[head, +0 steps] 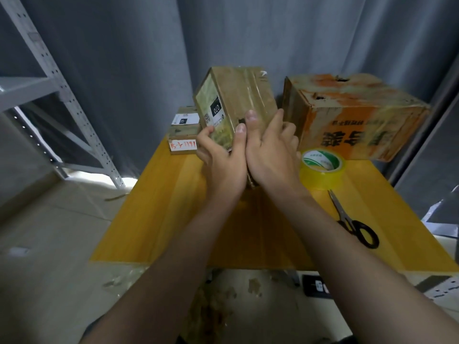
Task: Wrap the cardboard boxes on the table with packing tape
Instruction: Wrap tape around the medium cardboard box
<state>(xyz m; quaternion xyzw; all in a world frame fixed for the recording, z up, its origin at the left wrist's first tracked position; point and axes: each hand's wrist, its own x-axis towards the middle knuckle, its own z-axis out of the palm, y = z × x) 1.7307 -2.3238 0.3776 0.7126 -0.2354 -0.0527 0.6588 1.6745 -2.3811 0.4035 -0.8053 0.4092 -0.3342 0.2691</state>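
I hold a small brown cardboard box (238,95), shiny with clear tape, tilted up above the yellow table (159,209). My left hand (221,160) grips its lower left corner, thumb on the edge and fingers on the labelled face. My right hand (270,152) grips the box's lower right side, its thumb pressed on the front. A roll of yellowish packing tape (322,170) lies flat on the table just right of my right hand.
A large orange-and-brown cardboard box (355,115) stands at the back right. Small boxes (183,135) are stacked at the back left. Black-handled scissors (352,219) lie near the right edge. A grey metal shelf (49,90) stands left of the table. Tape scraps litter the floor.
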